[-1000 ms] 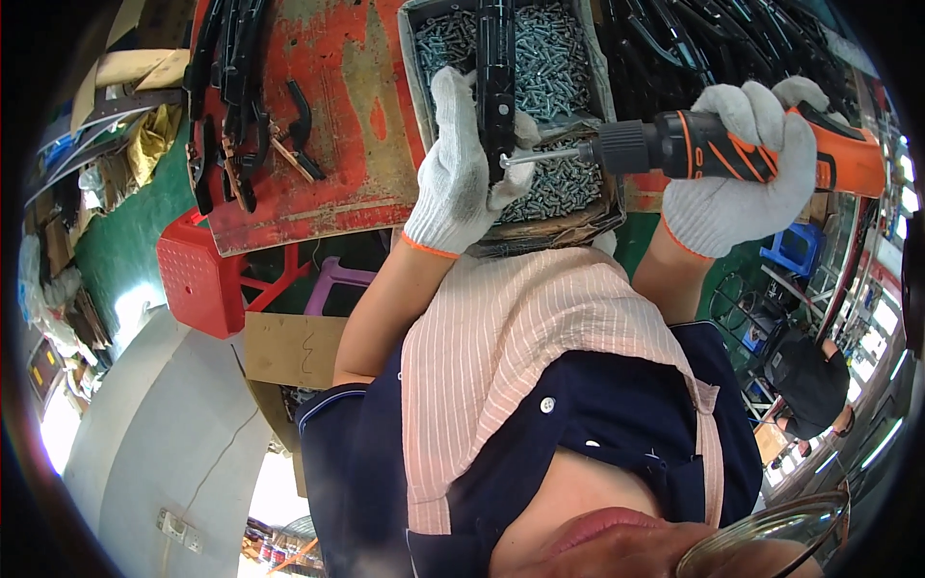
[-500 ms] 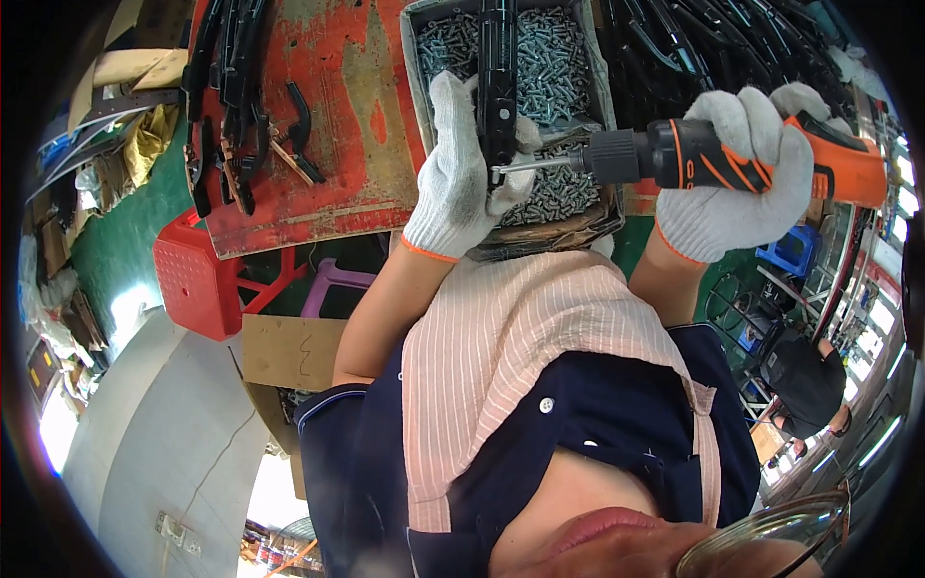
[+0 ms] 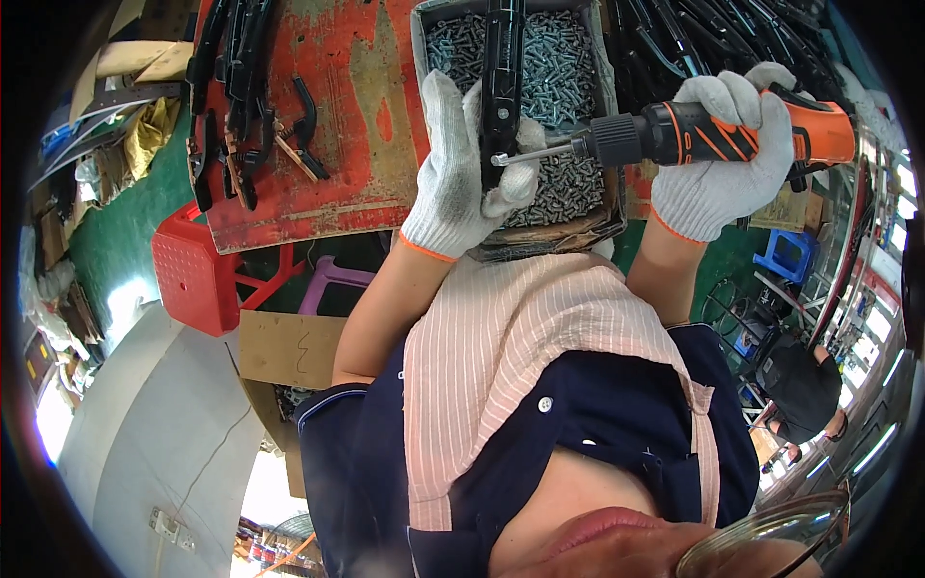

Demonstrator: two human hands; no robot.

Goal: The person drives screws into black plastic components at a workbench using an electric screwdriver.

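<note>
My left hand point(image 3: 448, 188), in a white knitted glove, is closed around a long black part point(image 3: 503, 82). The part stands lengthwise over a box of screws point(image 3: 559, 72). In my gloved right hand point(image 3: 718, 188) is an orange and black electric screwdriver point(image 3: 626, 141), gripped by its body and pointing left. Its thin bit point(image 3: 541, 152) reaches the lower end of the black part, beside my left fingers. A small shiny piece, perhaps a screw, shows at the bit's tip. Part of the black piece is hidden by my left fingers.
Several black parts point(image 3: 236, 106) lie on the worn red tabletop point(image 3: 332, 87) at left, with more black parts point(image 3: 674, 39) heaped at right. Below the table's edge stand a red stool point(image 3: 198, 275) and a cardboard box point(image 3: 289, 347). Another person point(image 3: 800, 385) is at far right.
The screwdriver and my right hand have shifted a little left and upward, and the bit's tip now sits slightly higher on the black part. My left hand keeps its hold.
</note>
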